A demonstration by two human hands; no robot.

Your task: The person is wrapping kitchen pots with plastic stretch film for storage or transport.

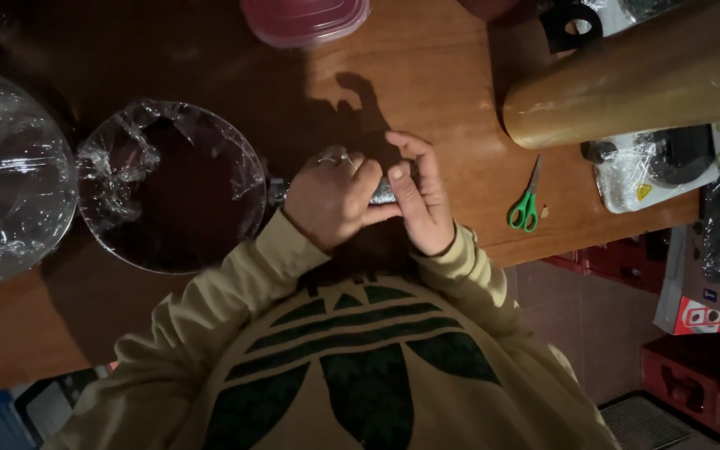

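Observation:
A dark round pan (pixel 172 187) covered with clear cling film sits on the wooden table (pixel 427 75). Its handle (pixel 383 193), shiny and wrapped, sticks out to the right, towards me. My left hand (pixel 327 204), with a ring on one finger, is closed around the handle close to the pan. My right hand (pixel 422 204) grips the handle's outer end, fingers pressed on the wrapping. The two hands touch each other and hide most of the handle. My yellow sweatshirt sleeves fill the lower part of the view.
A large film-covered bowl (pixel 10 175) stands left of the pan. A pink-lidded container (pixel 303 17) is at the far edge. A thick roll of film (pixel 635 75), green-handled scissors (pixel 527 204) and a wrapped tray (pixel 652 167) lie right. Red crates (pixel 693 383) stand on the floor.

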